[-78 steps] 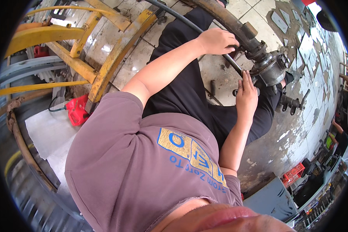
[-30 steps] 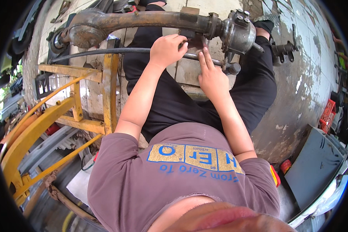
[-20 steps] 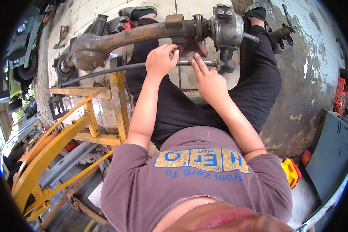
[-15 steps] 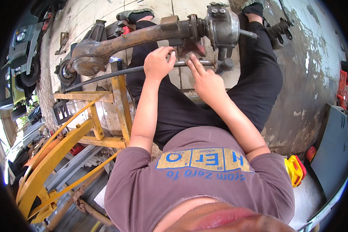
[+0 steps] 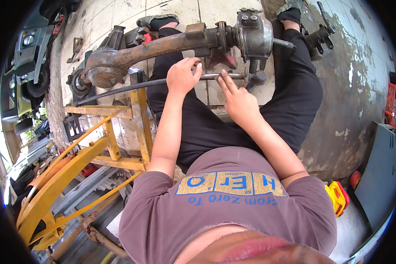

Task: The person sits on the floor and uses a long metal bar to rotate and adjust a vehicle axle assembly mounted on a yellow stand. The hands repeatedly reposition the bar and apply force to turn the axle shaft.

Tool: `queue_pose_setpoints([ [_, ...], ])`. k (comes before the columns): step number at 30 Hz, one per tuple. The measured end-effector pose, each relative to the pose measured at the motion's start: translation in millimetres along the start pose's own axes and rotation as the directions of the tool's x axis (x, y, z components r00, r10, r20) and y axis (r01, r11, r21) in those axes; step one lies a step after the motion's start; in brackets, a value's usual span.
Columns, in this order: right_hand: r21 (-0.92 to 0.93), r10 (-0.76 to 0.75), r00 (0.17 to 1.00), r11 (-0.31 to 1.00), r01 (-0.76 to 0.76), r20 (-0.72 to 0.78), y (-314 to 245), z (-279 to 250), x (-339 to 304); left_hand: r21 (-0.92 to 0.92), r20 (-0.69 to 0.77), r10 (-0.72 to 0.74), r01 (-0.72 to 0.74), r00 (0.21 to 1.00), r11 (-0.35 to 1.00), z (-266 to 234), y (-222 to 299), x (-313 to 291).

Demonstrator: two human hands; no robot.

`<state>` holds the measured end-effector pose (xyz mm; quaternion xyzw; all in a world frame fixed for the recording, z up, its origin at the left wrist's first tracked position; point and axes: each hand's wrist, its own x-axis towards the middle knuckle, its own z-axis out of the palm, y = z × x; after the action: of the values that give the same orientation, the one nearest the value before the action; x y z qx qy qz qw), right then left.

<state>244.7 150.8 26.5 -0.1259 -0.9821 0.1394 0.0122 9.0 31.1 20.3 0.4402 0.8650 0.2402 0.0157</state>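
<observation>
Rod (image 5: 156, 82) is lying crosswise under both hands in the head view, its long axis slanting from lower left toward a rounded joint (image 5: 259, 78) at right, on the person's side of the rusty axle housing (image 5: 163, 45). The left hand (image 5: 181, 75) is curling its fingers over the rod, thumb standing apart; whether they are gripping, I cannot tell. The right hand (image 5: 241, 102), nearer the joint, is laying two straight fingers side by side across the rod, its others hiding underneath.
</observation>
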Motion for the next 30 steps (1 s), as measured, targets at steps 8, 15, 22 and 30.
queue_pose_setpoints([
  [8,0.007,-0.004,0.999,1.0,0.004,0.044,-2,-8,3,-0.007,0.015,-0.008,0.008,1.0,1.0,-1,-2,-5],
  [15,0.034,0.009,1.0,0.999,-0.009,0.013,-2,1,7,-0.025,0.068,-0.058,0.06,0.996,0.998,2,-1,-7],
  [22,0.009,-0.007,0.999,1.0,0.007,0.036,-3,1,22,-0.056,0.043,-0.016,0.019,0.999,0.998,2,-3,-4],
  [30,0.006,-0.024,0.998,1.0,0.023,0.062,1,2,26,-0.077,0.101,-0.057,0.065,0.993,0.995,2,2,-2],
])
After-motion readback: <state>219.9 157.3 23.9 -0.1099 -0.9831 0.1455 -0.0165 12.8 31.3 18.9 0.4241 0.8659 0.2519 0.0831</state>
